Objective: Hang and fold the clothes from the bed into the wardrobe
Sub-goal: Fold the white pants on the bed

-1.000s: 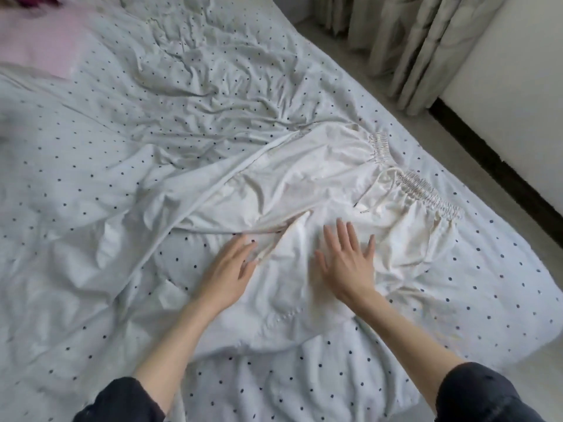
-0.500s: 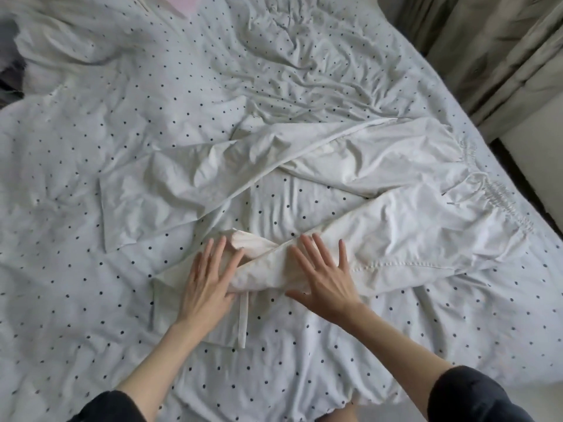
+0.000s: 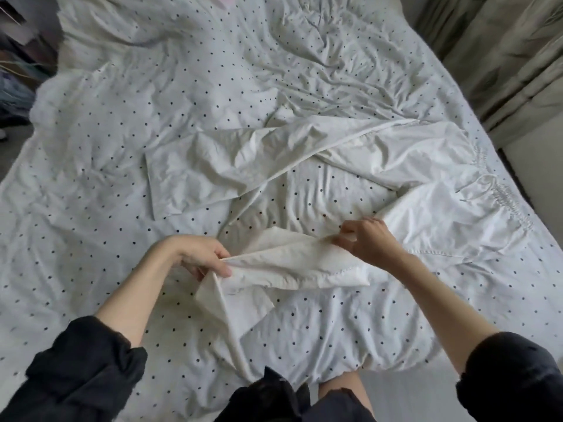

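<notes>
1. Here, in the head view, white trousers (image 3: 350,178) lie spread on the spotty bed (image 3: 152,86).
2. The left hand (image 3: 198,258) and right hand (image 3: 368,240) each pinch the near leg.
3. That leg might slip free and crumple, because the cloth is floppy.

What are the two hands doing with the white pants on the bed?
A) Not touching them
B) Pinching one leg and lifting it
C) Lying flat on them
B: the left hand and right hand each pinch the near leg of the white pants, raised off the dotted sheet.
</notes>
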Tool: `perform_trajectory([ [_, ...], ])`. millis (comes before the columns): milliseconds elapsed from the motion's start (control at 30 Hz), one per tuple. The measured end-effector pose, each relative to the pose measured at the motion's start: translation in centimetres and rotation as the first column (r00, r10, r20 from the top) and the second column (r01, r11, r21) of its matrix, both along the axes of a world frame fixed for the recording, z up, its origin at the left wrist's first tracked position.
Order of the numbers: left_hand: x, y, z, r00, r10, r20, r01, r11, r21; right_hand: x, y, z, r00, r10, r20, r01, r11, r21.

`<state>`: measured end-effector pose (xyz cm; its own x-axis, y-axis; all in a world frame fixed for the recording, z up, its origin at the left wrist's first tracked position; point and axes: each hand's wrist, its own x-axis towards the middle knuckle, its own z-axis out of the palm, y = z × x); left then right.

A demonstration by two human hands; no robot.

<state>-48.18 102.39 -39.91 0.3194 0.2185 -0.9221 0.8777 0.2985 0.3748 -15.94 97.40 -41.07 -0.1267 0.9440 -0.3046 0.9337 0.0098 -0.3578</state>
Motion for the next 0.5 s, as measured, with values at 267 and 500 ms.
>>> perform_trajectory([
  [267, -2.4, 6.8, 2.1, 0.972, -0.11, -0.207, 0.141, 0.98, 0.138, -0.1, 6.3, 3.3, 0.996, -0.085, 0.03, 0.087, 0.995, -0.058],
  [500, -8.6, 7.4, -2.8, 0.888, 0.007, -0.46, 0.238, 0.85, 0.471, -5.0, 8.4, -2.2, 0.957, -0.172, 0.233, 0.149, 0.982, 0.113],
])
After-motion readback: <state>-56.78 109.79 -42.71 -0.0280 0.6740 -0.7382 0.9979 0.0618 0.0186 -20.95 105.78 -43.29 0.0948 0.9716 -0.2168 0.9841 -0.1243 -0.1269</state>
